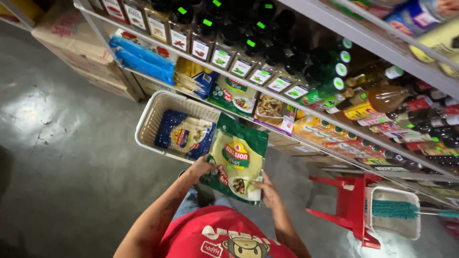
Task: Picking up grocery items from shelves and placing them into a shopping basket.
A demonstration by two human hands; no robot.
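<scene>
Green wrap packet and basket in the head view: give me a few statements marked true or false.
1. Both hands hold the green wrap packet. True: left hand and right hand grip its edges.
2. The basket is red. False: it is cream.
3. A blue packet lies in the basket. True.
4. The red stool stands on the shelf. False: it is on the floor.
5. The green packet lies inside the basket. False: it is held beside it.

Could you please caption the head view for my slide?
Both hands, left hand and right hand, hold a green wrap packet above a white basket.
</scene>
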